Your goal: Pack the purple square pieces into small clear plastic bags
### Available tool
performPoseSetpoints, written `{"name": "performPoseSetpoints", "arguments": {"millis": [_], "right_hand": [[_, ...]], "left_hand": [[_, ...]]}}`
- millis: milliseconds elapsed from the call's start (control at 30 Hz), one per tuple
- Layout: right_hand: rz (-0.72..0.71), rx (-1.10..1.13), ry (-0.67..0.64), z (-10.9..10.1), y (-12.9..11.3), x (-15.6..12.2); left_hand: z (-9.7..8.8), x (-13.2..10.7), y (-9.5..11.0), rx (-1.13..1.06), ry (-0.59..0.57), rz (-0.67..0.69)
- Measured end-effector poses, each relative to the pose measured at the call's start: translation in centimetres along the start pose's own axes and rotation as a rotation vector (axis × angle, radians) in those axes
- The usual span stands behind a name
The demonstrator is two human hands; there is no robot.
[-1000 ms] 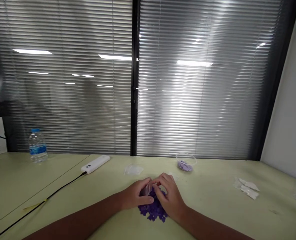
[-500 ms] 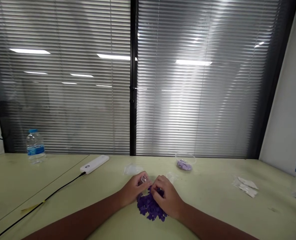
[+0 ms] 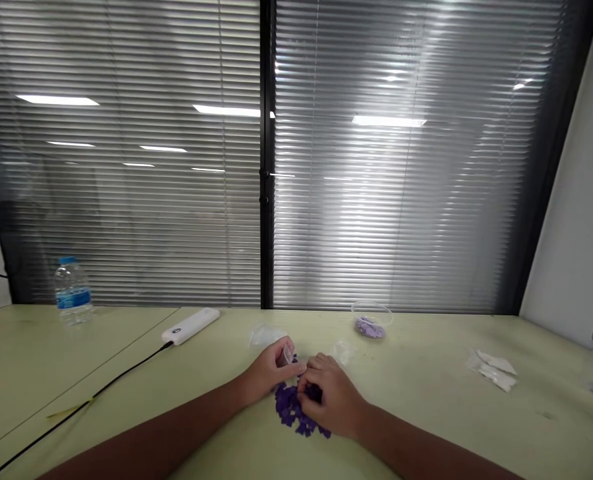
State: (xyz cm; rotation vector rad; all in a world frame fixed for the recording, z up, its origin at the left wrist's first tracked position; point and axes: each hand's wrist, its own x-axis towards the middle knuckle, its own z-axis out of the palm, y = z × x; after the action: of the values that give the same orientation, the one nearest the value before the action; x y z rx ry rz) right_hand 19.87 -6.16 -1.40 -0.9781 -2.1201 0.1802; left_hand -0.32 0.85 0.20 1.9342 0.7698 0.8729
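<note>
Purple pieces (image 3: 290, 408) lie under our right hand (image 3: 329, 395), its fingers curled onto them, while our left hand (image 3: 270, 371) pinches a small clear bag (image 3: 287, 355).

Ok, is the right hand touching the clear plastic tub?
No, the right hand is on the purple pieces, apart from the clear plastic tub farther back.

The small bag (image 3: 287, 355) is thin, clear, glossy plastic, and the purple pieces (image 3: 289, 407) beside it look matt, though their material is too small to tell. The bench (image 3: 426, 407) has a smooth, matt, pale green finish, while the bowl (image 3: 371, 319) and water bottle (image 3: 73, 291) are clear, shiny plastic and the power bank (image 3: 191, 326) is smooth white plastic. The window blinds (image 3: 126, 200) have sheeny slats that look like metal.
</note>
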Motion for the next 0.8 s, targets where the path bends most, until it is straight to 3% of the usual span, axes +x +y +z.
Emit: {"name": "performPoseSetpoints", "arguments": {"millis": [300,633,800], "right_hand": [[0.065,0.059,0.155,-0.34,0.30,0.13],[0.091,0.031,0.188,-0.97,-0.37,0.15],[0.129,0.039,0.216,-0.97,-0.32,0.18]], "left_hand": [[0.13,0.30,0.33,-0.007,-0.006,0.020],[-0.20,0.14,0.30,-0.111,-0.125,0.032],[-0.19,0.15,0.33,-0.080,-0.114,0.021]]}}
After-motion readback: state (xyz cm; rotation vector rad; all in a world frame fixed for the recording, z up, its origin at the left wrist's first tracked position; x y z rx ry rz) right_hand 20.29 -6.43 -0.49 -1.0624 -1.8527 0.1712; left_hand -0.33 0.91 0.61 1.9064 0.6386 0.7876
